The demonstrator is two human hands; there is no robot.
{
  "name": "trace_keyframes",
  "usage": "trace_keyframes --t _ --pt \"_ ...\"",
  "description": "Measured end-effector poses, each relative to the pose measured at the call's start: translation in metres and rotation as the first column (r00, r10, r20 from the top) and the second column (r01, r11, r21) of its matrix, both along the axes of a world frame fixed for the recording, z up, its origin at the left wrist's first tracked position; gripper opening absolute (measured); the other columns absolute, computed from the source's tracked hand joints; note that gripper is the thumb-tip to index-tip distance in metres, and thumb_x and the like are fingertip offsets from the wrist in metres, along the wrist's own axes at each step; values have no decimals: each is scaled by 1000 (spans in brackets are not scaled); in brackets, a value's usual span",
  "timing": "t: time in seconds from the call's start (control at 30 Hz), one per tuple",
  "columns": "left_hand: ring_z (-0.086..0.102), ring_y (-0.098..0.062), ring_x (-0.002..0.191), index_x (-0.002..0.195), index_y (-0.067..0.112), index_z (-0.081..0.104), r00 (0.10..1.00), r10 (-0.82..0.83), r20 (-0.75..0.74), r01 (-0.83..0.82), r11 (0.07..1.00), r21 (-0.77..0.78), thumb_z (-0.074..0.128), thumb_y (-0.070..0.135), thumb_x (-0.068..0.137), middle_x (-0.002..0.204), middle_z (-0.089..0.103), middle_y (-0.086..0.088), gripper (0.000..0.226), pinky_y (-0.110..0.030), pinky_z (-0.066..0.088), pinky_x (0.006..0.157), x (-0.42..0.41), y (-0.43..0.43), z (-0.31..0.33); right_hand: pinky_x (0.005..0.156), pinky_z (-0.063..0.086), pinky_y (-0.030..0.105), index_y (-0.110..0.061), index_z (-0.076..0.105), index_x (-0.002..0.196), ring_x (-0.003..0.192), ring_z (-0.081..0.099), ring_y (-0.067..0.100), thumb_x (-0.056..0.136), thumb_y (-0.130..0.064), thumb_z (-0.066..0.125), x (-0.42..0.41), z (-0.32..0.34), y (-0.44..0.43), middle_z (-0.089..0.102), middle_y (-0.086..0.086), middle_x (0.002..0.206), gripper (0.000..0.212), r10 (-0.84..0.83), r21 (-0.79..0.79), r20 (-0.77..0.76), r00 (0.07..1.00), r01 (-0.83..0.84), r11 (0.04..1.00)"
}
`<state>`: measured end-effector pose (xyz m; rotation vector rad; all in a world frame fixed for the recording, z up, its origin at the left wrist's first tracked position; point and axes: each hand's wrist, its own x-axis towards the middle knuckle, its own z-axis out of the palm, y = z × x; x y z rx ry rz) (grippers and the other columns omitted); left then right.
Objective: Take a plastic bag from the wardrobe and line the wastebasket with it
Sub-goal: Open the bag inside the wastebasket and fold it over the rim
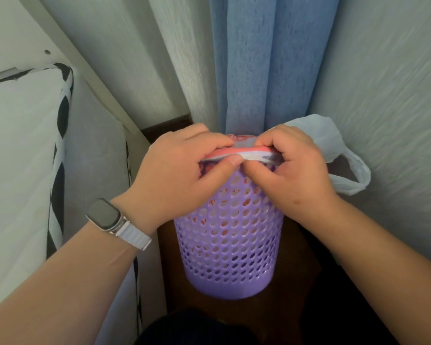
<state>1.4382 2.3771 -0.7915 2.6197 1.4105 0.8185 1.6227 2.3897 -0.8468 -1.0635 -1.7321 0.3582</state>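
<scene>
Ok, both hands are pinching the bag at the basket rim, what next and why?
Probably pull the edge down over the near rim: left hand and right hand pinch the plastic bag there atop the wastebasket, one handle hanging loose.

- A lilac wastebasket, its wall full of round holes, stands upright on a dark wooden floor, right up against a blue curtain.
- A white plastic bag with red print sits in it, the print showing through the holes.
- Both hands are at the near rim: the left hand and the right hand each pinch the bag's edge, thumbs almost touching.
- One bag handle loops out loose to the right of the basket.
- A dark-faced watch on a white strap is on the left wrist.
- White bedding with black pattern lies to the left.
</scene>
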Motion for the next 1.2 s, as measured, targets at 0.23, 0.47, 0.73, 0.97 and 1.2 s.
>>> trace_keyframes --t 0.23,0.47,0.73,0.97,1.2 --pt "59 -17 75 92 17 67 998 46 -53 -46 999 7 51 44 95 80 57 5 32 -39 49 63 -9 4 -4 72 44 24 -16 67 95 81 56 12 81 -39 67 8 7 1 59 -2 86 27 238 -126 -64 969 -244 961" --pt "54 -12 74 84 16 63 998 65 6 -65 998 -15 52 30 90 78 56 9 18 -36 45 64 -8 1 -2 69 44 28 -13 67 87 75 55 11 87 -40 62 8 4 4 61 -4 78 27 173 -105 -9 985 -173 979" --pt "60 -24 78 97 10 68 999 -46 -15 46 999 3 55 26 91 86 63 -3 21 -43 48 67 -4 -1 3 63 44 36 -14 63 79 68 52 11 86 -38 59 3 4 -2 59 -5 71 25 70 -62 31 997 -68 996" --pt "60 -23 81 113 13 66 990 -98 -99 98 995 -10 52 14 92 89 55 9 26 -34 46 70 -7 3 -6 66 47 40 -15 67 86 72 57 15 84 -37 68 -1 5 -3 64 -3 78 22 129 -50 68 989 -126 991" --pt "51 -8 77 98 9 67 995 23 94 -18 999 -50 48 15 89 83 55 9 22 -17 40 71 -14 6 -2 77 47 46 -15 69 95 83 62 21 88 -47 59 24 17 13 68 2 87 34 158 -54 175 972 -151 987"
